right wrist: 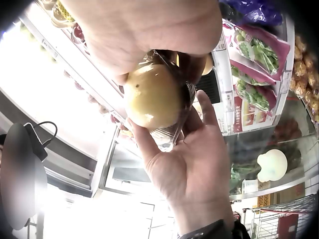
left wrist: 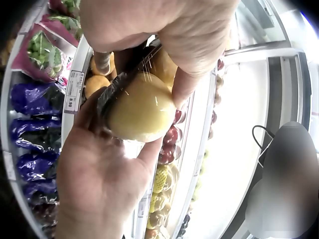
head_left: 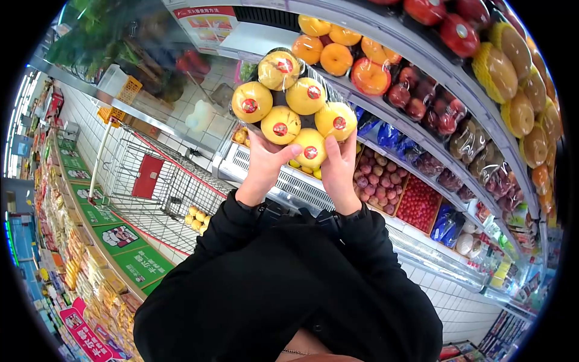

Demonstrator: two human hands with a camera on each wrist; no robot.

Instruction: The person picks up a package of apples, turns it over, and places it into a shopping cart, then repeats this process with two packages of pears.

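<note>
Both hands hold up a film-wrapped tray of yellow fruit (head_left: pixel 306 96), several pieces, each with a red round sticker. In the head view my left hand (head_left: pixel 265 166) grips its lower left edge, the thumb over the front. My right hand (head_left: pixel 341 172) grips the lower right edge in the same way, its thumb beside the lowest fruit. The left wrist view has the pack's near fruit (left wrist: pixel 142 109) between the two hands, with dark tray wall behind it. From the right wrist, clear film (right wrist: pixel 167 139) bunches at the pack's end.
Chilled shelves of fruit curve along the right, with orange fruit (head_left: pixel 336 58), plums (head_left: pixel 377 181) and small red fruit (head_left: pixel 417 202) in boxes. A wire shopping cart (head_left: pixel 172 199) stands at left, holding yellow fruit (head_left: pixel 196 219). Packaged goods (head_left: pixel 90 271) line the far left.
</note>
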